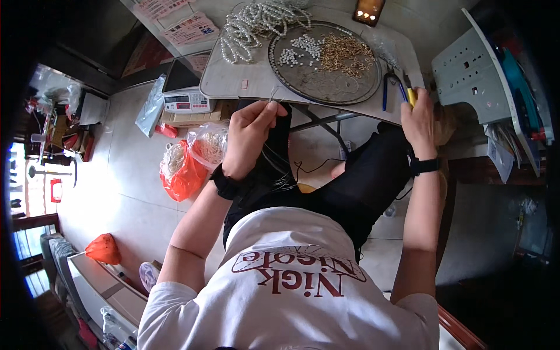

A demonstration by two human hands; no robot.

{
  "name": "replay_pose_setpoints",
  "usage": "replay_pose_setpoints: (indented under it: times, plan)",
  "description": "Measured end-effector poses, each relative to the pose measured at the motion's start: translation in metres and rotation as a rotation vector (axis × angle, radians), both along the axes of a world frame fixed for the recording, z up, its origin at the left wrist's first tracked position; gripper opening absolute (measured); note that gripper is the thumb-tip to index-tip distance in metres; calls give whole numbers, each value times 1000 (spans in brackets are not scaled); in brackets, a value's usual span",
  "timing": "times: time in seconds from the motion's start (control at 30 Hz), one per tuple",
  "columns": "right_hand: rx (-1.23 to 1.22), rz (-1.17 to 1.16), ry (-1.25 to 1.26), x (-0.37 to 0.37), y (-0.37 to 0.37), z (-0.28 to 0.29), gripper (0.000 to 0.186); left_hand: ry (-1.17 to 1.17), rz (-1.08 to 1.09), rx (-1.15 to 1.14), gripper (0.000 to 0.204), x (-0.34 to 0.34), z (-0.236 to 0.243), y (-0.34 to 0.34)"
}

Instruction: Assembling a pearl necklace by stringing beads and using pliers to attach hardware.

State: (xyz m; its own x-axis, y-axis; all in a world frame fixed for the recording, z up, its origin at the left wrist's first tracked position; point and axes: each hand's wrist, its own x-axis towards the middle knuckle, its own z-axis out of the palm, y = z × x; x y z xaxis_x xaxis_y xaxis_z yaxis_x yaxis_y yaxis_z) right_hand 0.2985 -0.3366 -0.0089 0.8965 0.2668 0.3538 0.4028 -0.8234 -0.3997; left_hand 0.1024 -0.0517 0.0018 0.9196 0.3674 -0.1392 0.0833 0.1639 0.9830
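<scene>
A round tray (pixel 303 77) holds white beads (pixel 289 56) and gold pieces (pixel 348 53); the left hand (pixel 251 129) pinches thin wires (pixel 274 93), the right hand (pixel 419 121) curls around a yellow-handled tool (pixel 412 98).

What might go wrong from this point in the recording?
The thin strands pinched in the left hand might slip or tangle, since their ends are loose. The blue-handled pliers, near the edge of the table and close to the right hand, could get knocked off. White beads and gold pieces lie loose on one tray; a bump could mix them.
</scene>
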Motion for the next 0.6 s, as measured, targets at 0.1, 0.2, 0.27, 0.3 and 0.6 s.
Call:
replay_pose_setpoints:
  times: [0.1, 0.2, 0.27, 0.3, 0.6]
  plan:
    - [784, 358, 875, -59, 42, 18, 26, -69, 28, 233, 28, -2, -2, 3]
    - [1005, 705, 1700, -110, 79, 39, 35, -79, 29, 347, 27, -6, 5, 2]
    - [961, 770, 1792, -122, 90, 43, 45, -96, 18, 448, 26, -7, 6, 1]
    - [979, 781, 1820, -124, 93, 45, 46, -120, 20, 463, 24, -7, 5, 1]
    - [1189, 659, 1967, -125, 105, 38, 32, -240, 38, 563, 16, -7, -2, -3]
